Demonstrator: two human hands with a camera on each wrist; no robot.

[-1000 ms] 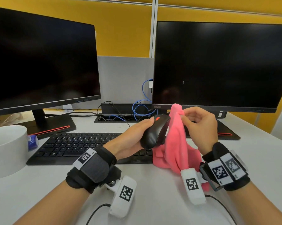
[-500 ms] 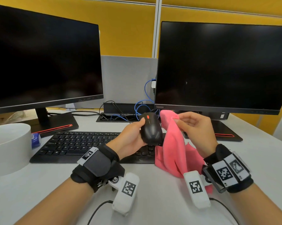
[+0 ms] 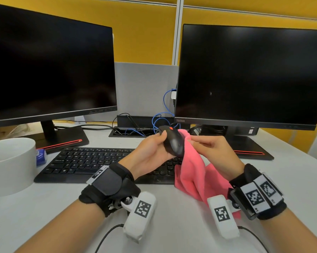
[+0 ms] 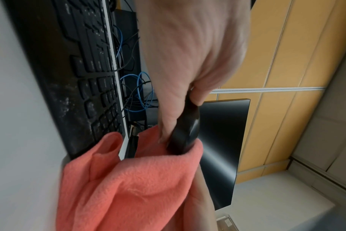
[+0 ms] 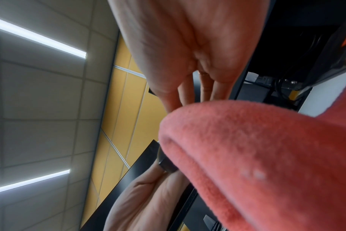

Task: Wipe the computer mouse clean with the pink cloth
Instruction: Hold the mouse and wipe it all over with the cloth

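Observation:
A black computer mouse (image 3: pixel 173 142) with an orange wheel is held above the keyboard by my left hand (image 3: pixel 154 148), thumb on top and fingers round its underside. In the left wrist view the mouse (image 4: pixel 185 132) dips into the pink cloth (image 4: pixel 132 184). My right hand (image 3: pixel 209 148) pinches the pink cloth (image 3: pixel 194 172) and presses it against the mouse's right side. The cloth hangs down to the desk. In the right wrist view the cloth (image 5: pixel 267 156) fills the lower right, hiding the fingertips of my right hand (image 5: pixel 188 96).
A black keyboard (image 3: pixel 92 163) lies under the hands. Two dark monitors (image 3: pixel 50 70) (image 3: pixel 249 75) stand behind, with blue cables (image 3: pixel 161 121) between them. A white round container (image 3: pixel 9 165) stands at the left on the white desk (image 3: pixel 172 230).
The left hand has turned the mouse so its top faces up and brought it against the cloth. The right hand has moved the cloth in to the mouse's right side.

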